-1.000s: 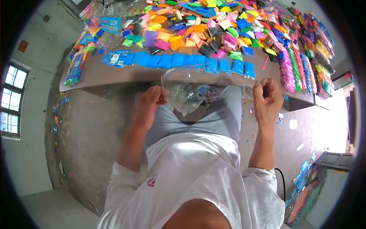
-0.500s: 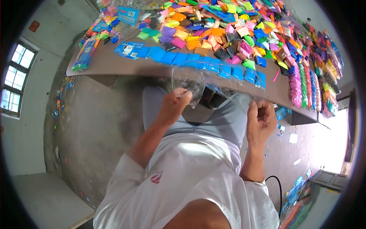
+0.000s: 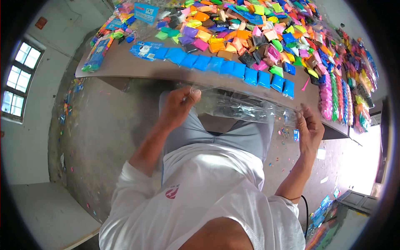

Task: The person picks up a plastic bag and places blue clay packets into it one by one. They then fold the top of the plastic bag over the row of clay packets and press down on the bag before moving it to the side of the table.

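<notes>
A clear plastic bag [image 3: 243, 109] is stretched between my two hands, just below the table's front edge and over my lap. My left hand [image 3: 180, 105] pinches its left end between thumb and fingers. At its right end my right hand [image 3: 309, 127] grips the plastic with thumb and fingertips. Beyond the bag, a row of blue packets [image 3: 215, 65] runs along the front of the table, with a blue card [image 3: 144, 50] showing a white puppy at its left end.
Loose colourful packets [image 3: 237, 35] are heaped on the brown table [image 3: 125, 66]. Filled bags stand at the right edge, including a pink one [image 3: 325, 96]. Another filled bag [image 3: 98, 54] lies at the left. Scraps litter the floor [image 3: 121, 125].
My hands have moved apart, left hand to the left and right hand to the right. The crumpled clear bag is now drawn out lengthwise, away from over the blue packets.
</notes>
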`<state>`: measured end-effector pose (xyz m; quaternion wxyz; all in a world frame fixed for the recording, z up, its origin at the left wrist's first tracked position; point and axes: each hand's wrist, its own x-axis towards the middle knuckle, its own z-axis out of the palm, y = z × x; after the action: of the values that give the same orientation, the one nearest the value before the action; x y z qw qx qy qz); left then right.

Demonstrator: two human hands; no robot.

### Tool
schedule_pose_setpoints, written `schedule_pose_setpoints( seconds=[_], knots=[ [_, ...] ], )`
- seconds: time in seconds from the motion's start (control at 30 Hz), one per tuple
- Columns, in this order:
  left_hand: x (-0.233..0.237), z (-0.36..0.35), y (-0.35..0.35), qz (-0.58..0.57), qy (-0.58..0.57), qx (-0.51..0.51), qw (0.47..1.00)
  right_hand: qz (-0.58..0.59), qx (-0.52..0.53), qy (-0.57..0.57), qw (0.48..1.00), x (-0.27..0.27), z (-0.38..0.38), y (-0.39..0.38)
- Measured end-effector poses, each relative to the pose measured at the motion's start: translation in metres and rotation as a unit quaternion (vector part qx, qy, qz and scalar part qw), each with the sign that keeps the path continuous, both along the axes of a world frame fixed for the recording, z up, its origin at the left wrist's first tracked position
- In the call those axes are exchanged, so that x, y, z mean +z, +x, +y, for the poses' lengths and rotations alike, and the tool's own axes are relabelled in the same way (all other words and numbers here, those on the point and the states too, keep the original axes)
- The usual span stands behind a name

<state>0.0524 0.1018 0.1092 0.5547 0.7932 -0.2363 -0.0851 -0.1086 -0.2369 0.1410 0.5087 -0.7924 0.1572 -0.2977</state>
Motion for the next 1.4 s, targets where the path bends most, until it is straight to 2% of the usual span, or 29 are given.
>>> schedule_pose_setpoints(
  seconds=[0.03, 0.17, 0.27, 0.37, 0.43, 0.5, 0.57, 0.6, 0.7, 0.8, 1.03, 1.1, 1.23, 1.33, 1.4],
  knots=[
    [-0.003, 0.001, 0.002, -0.001, 0.000, -0.002, 1.000, 0.025, 0.005, 0.041, 0.999, 0.001, -0.001, 0.000],
    [-0.004, 0.002, 0.003, 0.044, 0.003, 0.028, 0.999, 0.029, -0.002, 0.046, 0.999, 0.001, 0.009, 0.003],
    [-0.008, 0.008, 0.002, 0.064, 0.015, 0.033, 0.997, 0.003, -0.063, 0.005, 0.998, 0.004, 0.020, 0.007],
    [-0.017, 0.013, 0.002, 0.082, 0.018, 0.029, 0.996, -0.041, -0.053, -0.048, 0.997, 0.012, 0.032, 0.004],
    [-0.018, 0.013, 0.000, 0.094, -0.001, 0.023, 0.995, -0.096, -0.045, -0.161, 0.981, 0.013, 0.038, 0.003],
    [-0.018, 0.010, -0.004, 0.103, -0.015, 0.051, 0.993, -0.098, -0.046, -0.181, 0.977, 0.021, 0.048, 0.001],
    [-0.017, 0.011, -0.005, 0.115, -0.018, 0.048, 0.992, -0.157, -0.012, -0.292, 0.943, 0.027, 0.051, 0.003],
    [-0.016, 0.011, -0.006, 0.130, -0.018, 0.044, 0.990, -0.179, -0.002, -0.309, 0.934, 0.030, 0.054, 0.006],
    [-0.006, 0.009, -0.009, 0.116, 0.013, 0.054, 0.992, -0.187, 0.039, -0.309, 0.932, 0.028, 0.060, 0.005],
    [-0.007, 0.005, -0.009, 0.104, -0.004, 0.081, 0.991, -0.207, 0.077, -0.313, 0.924, 0.026, 0.066, 0.007],
    [-0.036, 0.010, 0.010, 0.113, 0.006, 0.125, 0.986, -0.216, 0.172, -0.336, 0.901, 0.031, 0.071, 0.009],
    [-0.043, 0.012, 0.013, 0.126, -0.024, 0.125, 0.984, -0.213, 0.190, -0.333, 0.898, 0.030, 0.071, 0.009],
    [-0.045, 0.002, 0.016, 0.155, 0.006, 0.158, 0.975, -0.227, 0.200, -0.334, 0.893, 0.030, 0.071, 0.010],
    [-0.066, 0.010, 0.022, 0.114, -0.004, 0.119, 0.986, -0.219, 0.187, -0.326, 0.901, 0.027, 0.071, 0.006],
    [-0.071, 0.009, 0.019, 0.060, -0.067, 0.141, 0.986, -0.189, 0.088, -0.295, 0.933, 0.018, 0.067, 0.001]
  ],
)
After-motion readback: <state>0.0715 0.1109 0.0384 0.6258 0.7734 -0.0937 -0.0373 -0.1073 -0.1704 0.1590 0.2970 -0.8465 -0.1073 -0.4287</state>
